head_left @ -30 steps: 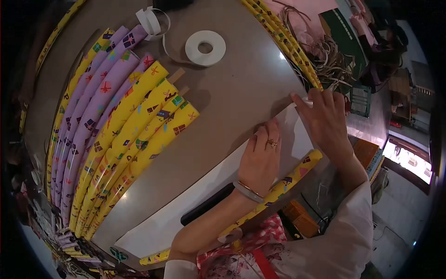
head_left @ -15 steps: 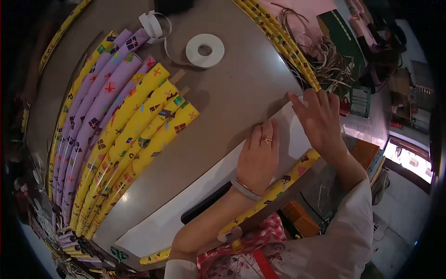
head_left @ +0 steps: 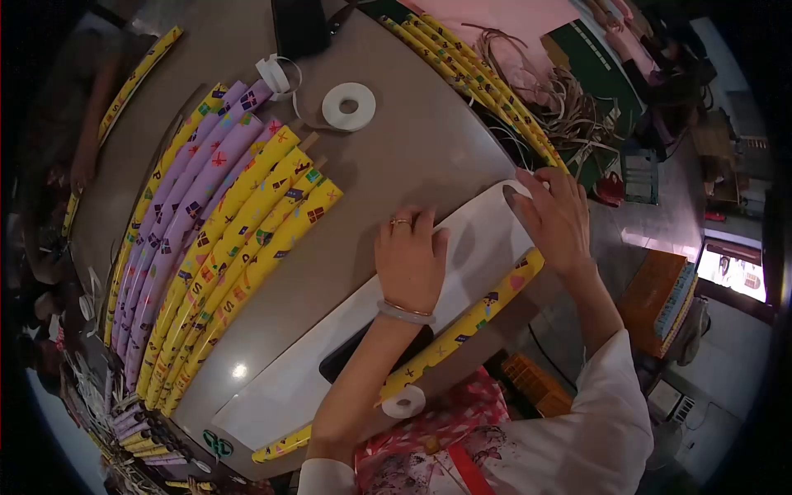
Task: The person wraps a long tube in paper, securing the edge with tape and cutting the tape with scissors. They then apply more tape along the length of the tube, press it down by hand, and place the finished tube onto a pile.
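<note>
A sheet of wrapping paper (head_left: pixel 285 388) lies with its white side up along the table's near edge; its yellow printed border (head_left: pixel 487 312) is curled up. My left hand (head_left: pixel 412 260), with a ring and a bracelet, rests fingers apart over the sheet's far edge and holds nothing. At the sheet's right end, my right hand (head_left: pixel 557 219) has its thumb and bent fingers around the corner of the paper. Partly hidden under my left forearm is a dark phone-like object (head_left: pixel 351 355) on the sheet. A small white tape roll (head_left: pixel 403 403) sits by my apron.
Yellow and purple wrapped rolls (head_left: pixel 223 264) lie side by side at left. A white tape roll (head_left: pixel 349 107) and a black object (head_left: pixel 299 26) are farther back. Thin yellow rolls (head_left: pixel 487 87) lie along the right edge. Green-handled scissors (head_left: pixel 218 443) lie at lower left. Another person's arm (head_left: pixel 87 153) shows at far left.
My left hand has moved left along the sheet with its fingers spreading. My right hand has drawn slightly down and left, fingers more bent at the corner. The view has shifted a little.
</note>
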A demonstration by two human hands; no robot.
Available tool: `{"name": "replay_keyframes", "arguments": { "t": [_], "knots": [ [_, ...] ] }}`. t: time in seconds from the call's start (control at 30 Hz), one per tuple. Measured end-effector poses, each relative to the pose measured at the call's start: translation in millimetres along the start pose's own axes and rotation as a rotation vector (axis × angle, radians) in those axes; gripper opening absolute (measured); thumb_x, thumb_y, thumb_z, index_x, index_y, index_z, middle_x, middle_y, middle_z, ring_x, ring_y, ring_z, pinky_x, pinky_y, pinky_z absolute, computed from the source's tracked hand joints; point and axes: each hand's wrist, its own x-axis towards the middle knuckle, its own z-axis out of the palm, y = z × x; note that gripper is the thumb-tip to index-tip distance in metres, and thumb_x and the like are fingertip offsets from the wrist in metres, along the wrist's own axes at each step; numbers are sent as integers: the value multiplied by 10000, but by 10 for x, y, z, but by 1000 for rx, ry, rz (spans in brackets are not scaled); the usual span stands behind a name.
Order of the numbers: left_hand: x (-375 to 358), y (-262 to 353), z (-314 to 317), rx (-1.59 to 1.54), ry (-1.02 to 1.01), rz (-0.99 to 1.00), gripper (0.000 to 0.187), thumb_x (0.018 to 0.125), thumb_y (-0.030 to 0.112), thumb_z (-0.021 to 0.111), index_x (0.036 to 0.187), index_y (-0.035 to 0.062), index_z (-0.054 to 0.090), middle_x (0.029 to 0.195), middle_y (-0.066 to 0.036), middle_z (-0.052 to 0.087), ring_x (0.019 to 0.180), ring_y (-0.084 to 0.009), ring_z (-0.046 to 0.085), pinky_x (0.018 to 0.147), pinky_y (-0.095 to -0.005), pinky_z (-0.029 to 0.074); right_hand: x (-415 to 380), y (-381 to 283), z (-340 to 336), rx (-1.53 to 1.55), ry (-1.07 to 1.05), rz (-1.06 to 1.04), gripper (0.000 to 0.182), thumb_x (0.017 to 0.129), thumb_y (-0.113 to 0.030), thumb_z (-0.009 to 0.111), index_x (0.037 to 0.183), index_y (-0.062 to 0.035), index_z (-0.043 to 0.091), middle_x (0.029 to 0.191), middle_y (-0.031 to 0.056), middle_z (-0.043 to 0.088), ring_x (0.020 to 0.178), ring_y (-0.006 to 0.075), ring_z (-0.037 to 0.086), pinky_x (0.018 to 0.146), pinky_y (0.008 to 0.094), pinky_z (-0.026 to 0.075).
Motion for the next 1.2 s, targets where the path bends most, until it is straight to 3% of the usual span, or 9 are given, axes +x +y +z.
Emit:
{"name": "replay_keyframes", "arguments": {
  "t": [0.17, 0.3, 0.37, 0.4, 0.5, 0.57, 0.9, 1.0, 1.2],
  "knots": [
    [-128, 110, -107, 22, 105, 197, 162, 755, 80, 696, 916, 101, 691, 901, -45, 619, 809, -246, 584, 717, -363, 447, -306, 88, 23, 244, 76, 213, 330, 812, -147, 687, 1132, -114, 616, 1015, 96, 521, 951, 304, 542, 823, 417, 431],
    [-354, 237, -131, 156, 189, 410, 222, 709, 49, 686, 920, 115, 706, 891, 0, 594, 799, -187, 568, 696, -336, 427, -461, 20, 0, 357, 152, 353, 385, 801, -112, 692, 1172, -115, 591, 986, 93, 522, 899, 288, 554, 798, 404, 450],
    [-434, 299, -135, 190, 176, 444, 236, 709, 56, 677, 935, 111, 708, 899, 0, 585, 809, -189, 568, 693, -335, 428, -544, 35, 30, 462, 205, 426, 538, 730, 28, 649, 1247, -93, 566, 972, 51, 519, 775, 155, 519, 663, 291, 460],
    [-472, 324, -136, 227, 167, 473, 251, 708, 64, 668, 951, 108, 709, 906, 0, 576, 819, -190, 568, 690, -334, 429, -581, 35, 40, 460, 202, 430, 538, 730, 28, 649, 1247, -93, 566, 972, 51, 519, 775, 155, 519, 663, 291, 460],
    [-540, 316, -144, 233, 110, 470, 266, 696, 76, 658, 955, 102, 711, 923, -6, 568, 830, -191, 568, 694, -338, 432, -652, 39, 88, 576, 206, 497, 627, 709, 62, 652, 1306, -89, 530, 939, 36, 503, 726, 130, 479, 683, 278, 449],
    [-560, 304, -135, 232, 119, 472, 271, 688, 79, 659, 953, 100, 712, 915, -7, 566, 830, -192, 568, 694, -342, 434, -708, 73, 112, 499, 160, 472, 603, 781, -25, 687, 1342, -123, 489, 926, 51, 500, 751, 208, 520, 720, 350, 439],
    [-568, 261, -86, 197, 181, 469, 287, 715, 46, 670, 997, 92, 706, 910, -10, 572, 796, -177, 570, 663, -326, 445, -739, 124, 165, 488, 260, 416, 647, 744, 7, 689, 1349, -114, 494, 875, 40, 495, 714, 187, 485, 706, 322, 430],
    [-497, 242, -106, 234, 190, 388, 330, 746, 78, 616, 1074, 64, 652, 993, -48, 567, 862, -206, 560, 769, -360, 455, -629, 128, 96, 490, 213, 381, 573, 759, -27, 694, 1305, -105, 537, 921, 51, 529, 735, 195, 523, 701, 317, 444],
    [-295, 172, -183, 175, 283, 171, 383, 763, 27, 670, 1137, 101, 632, 1068, -54, 604, 897, -240, 597, 776, -378, 472, -125, 184, 132, 356, -33, 202, 414, 811, -190, 675, 1206, -92, 595, 997, 75, 596, 866, 268, 594, 798, 370, 465]
  ]
}}
